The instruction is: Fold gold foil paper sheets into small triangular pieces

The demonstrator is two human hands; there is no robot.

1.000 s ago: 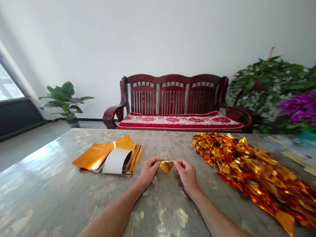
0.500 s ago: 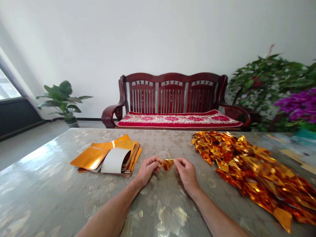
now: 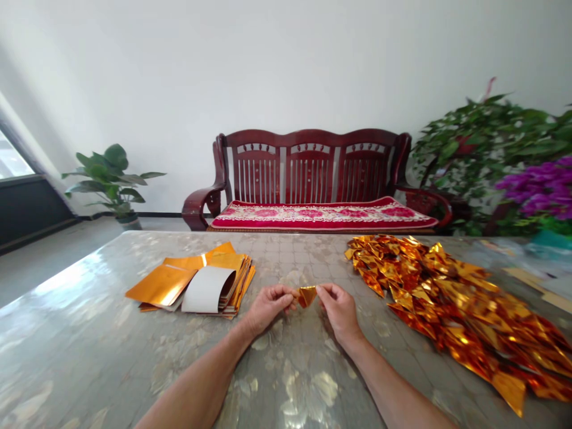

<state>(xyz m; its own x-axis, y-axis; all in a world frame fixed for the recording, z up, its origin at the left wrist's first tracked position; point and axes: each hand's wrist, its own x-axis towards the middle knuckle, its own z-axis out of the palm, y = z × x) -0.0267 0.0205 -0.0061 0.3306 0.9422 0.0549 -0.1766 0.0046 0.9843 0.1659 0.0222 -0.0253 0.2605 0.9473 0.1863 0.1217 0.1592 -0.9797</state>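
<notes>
Between my two hands is a small folded piece of gold foil paper (image 3: 307, 296), roughly triangular with its point downward. My left hand (image 3: 271, 307) pinches its left end between thumb and fingers. The right corner is pinched by my right hand (image 3: 338, 310). Both hands are just above the table. To the left lies a loose stack of gold foil paper sheets (image 3: 163, 283), one curling over to show its white back (image 3: 208, 291). A long heap of folded gold foil pieces (image 3: 447, 304) spreads over the right side.
The table (image 3: 111, 363) has a glossy, flower-patterned cover. Clear plastic and flat tan pieces (image 3: 531, 283) lie at its right edge. Beyond stands a dark red wooden bench (image 3: 313, 167) with a red patterned cushion. Potted plants flank it, with purple flowers (image 3: 538, 187) at right.
The folded foil piece has shifted slightly to the right, and my left hand's fingers have moved a little along with it. Both hands keep their pinch. The whole view has tilted very slightly.
</notes>
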